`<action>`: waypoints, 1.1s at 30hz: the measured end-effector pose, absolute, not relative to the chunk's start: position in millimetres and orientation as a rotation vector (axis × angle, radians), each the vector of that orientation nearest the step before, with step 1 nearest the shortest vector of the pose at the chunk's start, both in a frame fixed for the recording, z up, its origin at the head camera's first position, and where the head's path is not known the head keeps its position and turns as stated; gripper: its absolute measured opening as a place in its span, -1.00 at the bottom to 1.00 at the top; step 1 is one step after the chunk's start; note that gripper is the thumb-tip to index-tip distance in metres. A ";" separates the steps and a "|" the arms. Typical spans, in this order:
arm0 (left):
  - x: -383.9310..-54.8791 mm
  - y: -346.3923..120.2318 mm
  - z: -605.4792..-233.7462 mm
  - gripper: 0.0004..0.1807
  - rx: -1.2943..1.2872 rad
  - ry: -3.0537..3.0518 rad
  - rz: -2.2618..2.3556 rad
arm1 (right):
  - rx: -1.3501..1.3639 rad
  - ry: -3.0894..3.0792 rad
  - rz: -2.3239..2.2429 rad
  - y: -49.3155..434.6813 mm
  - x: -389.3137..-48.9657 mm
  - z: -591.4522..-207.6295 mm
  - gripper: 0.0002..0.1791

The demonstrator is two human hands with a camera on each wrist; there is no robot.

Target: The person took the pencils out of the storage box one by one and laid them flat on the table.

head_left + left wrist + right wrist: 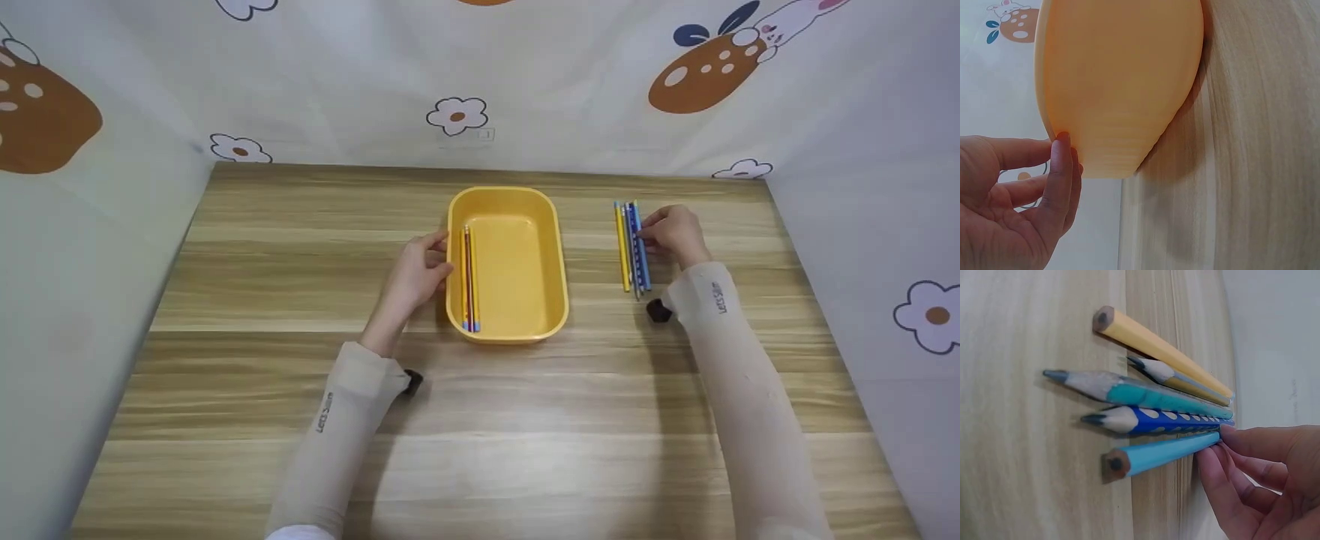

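A yellow plastic bin [561, 270] stands on the table, with a few yellow and dark red pencils [470, 281] lying lengthwise along its left inner wall. My left hand [415, 274] pinches the bin's left rim between thumb and fingers; the left wrist view shows the bin's outer wall [1123, 73] close up. To the right of the bin, my right hand [677, 232] pinches a light blue pencil [1171, 453] near its far end. Beside it lie a dark blue pencil with pale spots [1168, 421], a teal one [1148, 397], a greyish-gold one [1190, 385] and a yellow one [1154, 343].
The wood-grain table [495, 450] runs up to a pale curtain [337, 82] printed with flowers and rabbits at the back. Similar pale sheets rise along the left [97, 247] and right sides [862, 225].
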State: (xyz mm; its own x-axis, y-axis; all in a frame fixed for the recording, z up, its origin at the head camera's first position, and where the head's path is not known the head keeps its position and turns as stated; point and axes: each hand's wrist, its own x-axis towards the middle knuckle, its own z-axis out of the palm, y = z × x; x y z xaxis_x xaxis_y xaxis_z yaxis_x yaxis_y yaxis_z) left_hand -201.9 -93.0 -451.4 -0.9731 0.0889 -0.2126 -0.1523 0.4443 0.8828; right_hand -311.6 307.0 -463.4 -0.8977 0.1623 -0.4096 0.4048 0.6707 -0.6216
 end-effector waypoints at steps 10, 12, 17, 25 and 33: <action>-202.7 -92.8 -452.6 -0.38 -0.068 2.453 1.554 | 0.424 2.573 -1.083 305.2 -312.9 -465.6 -0.72; -202.7 -92.6 -452.5 -0.38 -0.068 2.456 1.549 | 0.427 2.569 -1.078 304.7 -312.4 -464.7 -0.72; -202.8 -92.8 -451.4 -0.38 -0.068 2.463 1.537 | 0.428 2.556 -1.086 305.1 -310.7 -463.0 -0.73; -202.0 -92.6 -452.2 -0.37 -0.071 2.432 1.578 | 0.393 2.546 -1.168 310.8 -309.0 -461.3 -0.73; -201.7 -92.1 -451.0 -0.37 -0.099 2.406 1.580 | 0.389 2.545 -1.186 313.0 -308.8 -455.4 -0.72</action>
State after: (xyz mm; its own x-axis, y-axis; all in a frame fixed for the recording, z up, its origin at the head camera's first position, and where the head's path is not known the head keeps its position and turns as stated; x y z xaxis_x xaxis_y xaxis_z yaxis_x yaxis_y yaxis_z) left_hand -201.7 -92.1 -451.0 -0.9637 0.0854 -0.2531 -0.1984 0.4056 0.8922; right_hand -308.8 313.0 -455.4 -0.9165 0.1139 -0.3835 0.3669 0.6211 -0.6925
